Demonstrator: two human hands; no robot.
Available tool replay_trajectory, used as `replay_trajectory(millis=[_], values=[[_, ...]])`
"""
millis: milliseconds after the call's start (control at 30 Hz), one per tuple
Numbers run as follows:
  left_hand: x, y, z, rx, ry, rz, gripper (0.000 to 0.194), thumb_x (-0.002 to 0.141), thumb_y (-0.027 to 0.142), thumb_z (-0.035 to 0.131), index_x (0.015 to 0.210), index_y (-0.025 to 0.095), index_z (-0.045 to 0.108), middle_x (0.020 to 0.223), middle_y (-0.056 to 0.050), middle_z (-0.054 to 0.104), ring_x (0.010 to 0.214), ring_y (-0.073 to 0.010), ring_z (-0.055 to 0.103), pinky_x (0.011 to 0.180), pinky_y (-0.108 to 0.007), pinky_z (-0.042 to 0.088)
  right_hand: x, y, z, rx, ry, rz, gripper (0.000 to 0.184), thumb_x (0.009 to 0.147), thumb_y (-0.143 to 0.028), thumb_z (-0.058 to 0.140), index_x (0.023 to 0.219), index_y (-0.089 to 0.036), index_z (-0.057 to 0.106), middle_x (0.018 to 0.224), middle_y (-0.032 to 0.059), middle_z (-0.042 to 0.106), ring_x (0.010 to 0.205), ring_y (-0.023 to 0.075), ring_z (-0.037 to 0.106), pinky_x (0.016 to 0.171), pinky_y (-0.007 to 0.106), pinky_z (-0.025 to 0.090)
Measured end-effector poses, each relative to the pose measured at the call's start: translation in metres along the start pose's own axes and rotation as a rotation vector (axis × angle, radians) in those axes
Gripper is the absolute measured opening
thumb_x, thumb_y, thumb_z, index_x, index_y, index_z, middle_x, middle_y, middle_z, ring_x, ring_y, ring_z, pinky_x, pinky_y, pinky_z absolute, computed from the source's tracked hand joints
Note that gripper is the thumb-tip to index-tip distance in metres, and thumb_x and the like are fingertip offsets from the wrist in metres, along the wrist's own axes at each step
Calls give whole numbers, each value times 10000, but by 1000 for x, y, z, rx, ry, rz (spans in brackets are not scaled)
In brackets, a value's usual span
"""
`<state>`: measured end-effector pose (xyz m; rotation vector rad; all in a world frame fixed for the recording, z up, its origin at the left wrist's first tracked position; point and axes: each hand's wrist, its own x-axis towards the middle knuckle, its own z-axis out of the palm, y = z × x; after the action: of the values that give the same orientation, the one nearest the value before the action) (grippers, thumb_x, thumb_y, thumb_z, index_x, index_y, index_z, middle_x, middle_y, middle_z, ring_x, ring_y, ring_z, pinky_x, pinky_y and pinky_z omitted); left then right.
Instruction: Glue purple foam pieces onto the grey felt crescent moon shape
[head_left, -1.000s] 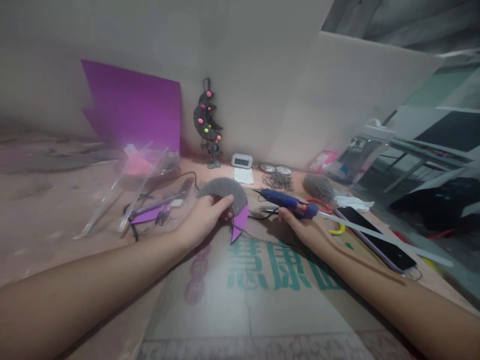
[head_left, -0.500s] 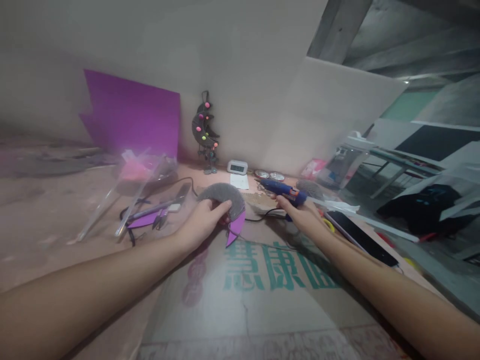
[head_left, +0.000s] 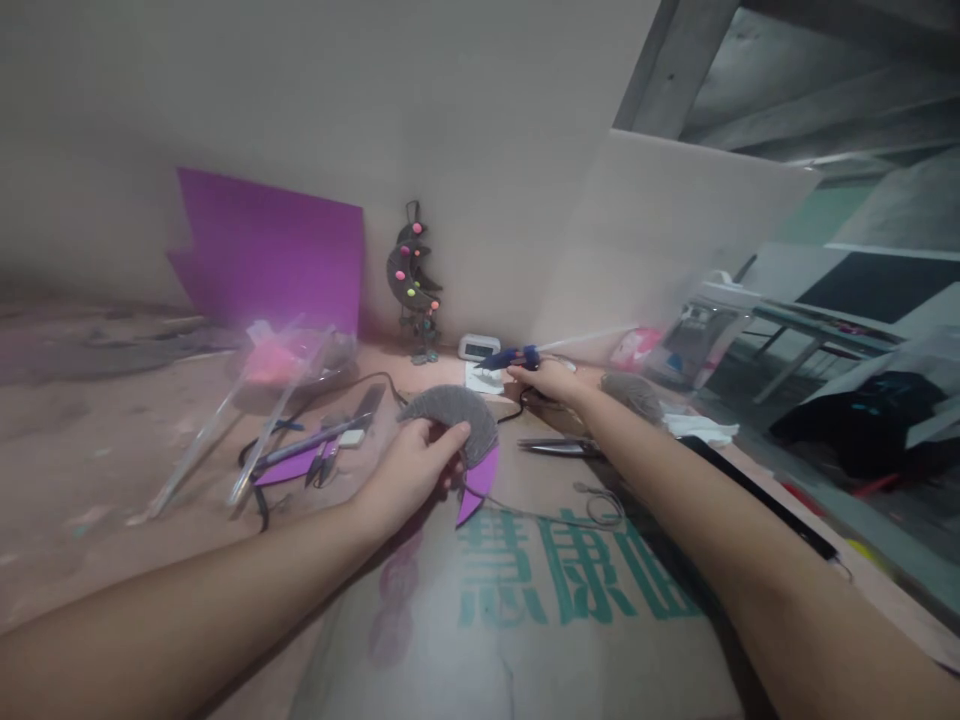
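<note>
Between the thumb and fingers of my left hand (head_left: 431, 455) is a crescent moon shape (head_left: 454, 412), mostly wrapped in grey yarn. Its lower tip is bare purple card (head_left: 478, 485). A loose grey yarn strand (head_left: 540, 515) trails from it to the right and ends in loops on the cardboard. My right hand (head_left: 551, 380) is closed around a blue hot glue gun (head_left: 517, 357), nozzle toward the left, with a clear glue stick (head_left: 589, 338) sticking out behind. The gun is held beyond the crescent, apart from it. Scissors (head_left: 559, 447) lie under my right forearm.
A decorated moon hanging (head_left: 412, 275) and a purple sheet (head_left: 274, 250) are at the wall, near a small digital clock (head_left: 478, 347). Pens and a purple scrap (head_left: 289, 465) lie left. Right are a yarn ball (head_left: 630, 395), a phone (head_left: 765, 500) and a plastic jar (head_left: 694, 335).
My right hand has moved the glue gun left and farther back, toward the clock, uncovering the scissors. My left hand still holds the crescent. The whole view has shifted slightly.
</note>
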<state>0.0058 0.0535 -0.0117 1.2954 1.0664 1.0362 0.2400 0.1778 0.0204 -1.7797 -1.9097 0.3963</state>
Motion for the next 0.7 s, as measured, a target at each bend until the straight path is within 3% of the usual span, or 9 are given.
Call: replay_trajectory(millis=[167, 367, 467, 533, 600, 700], values=[[0, 0, 0, -10, -5, -10, 334, 788, 475, 603, 726, 168, 488, 567, 21, 561, 449, -83, 499, 434, -193, 378, 5, 9, 6, -39, -17, -6, 394, 872, -465, 526, 919, -110, 689, 822, 84, 719, 639, 155, 632, 544, 221, 432], [-3, 4, 1, -32, -6, -39, 328, 782, 468, 610, 736, 165, 491, 571, 27, 554, 437, -79, 490, 426, -194, 361, -14, 16, -19, -158, 40, -53, 341, 848, -433, 568, 975, -144, 697, 903, 97, 725, 803, 210, 652, 673, 254, 440], [-3, 5, 2, -52, -2, -45, 318, 783, 460, 609, 751, 165, 494, 562, 33, 551, 430, -75, 482, 423, -192, 353, -42, 12, -32, -233, 92, -109, 311, 842, -404, 576, 953, -146, 709, 997, 130, 709, 943, 254, 622, 800, 298, 419], [-3, 5, 2, -53, 2, -34, 314, 789, 456, 601, 736, 165, 496, 553, 32, 548, 429, -76, 483, 426, -195, 362, -70, 3, -35, -280, 106, -252, 315, 872, -406, 521, 885, -160, 718, 947, 112, 713, 919, 252, 621, 809, 320, 420], [-3, 5, 3, -45, 17, -20, 303, 797, 441, 596, 719, 165, 500, 548, 29, 549, 432, -78, 489, 428, -197, 369, -102, -10, -33, -125, 21, -279, 352, 901, -432, 462, 922, -180, 707, 922, 77, 714, 838, 213, 633, 735, 300, 445], [-3, 6, 2, -40, 44, -10, 286, 806, 420, 595, 719, 164, 503, 541, 29, 550, 429, -79, 494, 417, -193, 362, -147, -32, -21, 84, -144, -242, 300, 835, -449, 562, 966, -212, 692, 932, 49, 711, 699, 164, 622, 613, 268, 464]])
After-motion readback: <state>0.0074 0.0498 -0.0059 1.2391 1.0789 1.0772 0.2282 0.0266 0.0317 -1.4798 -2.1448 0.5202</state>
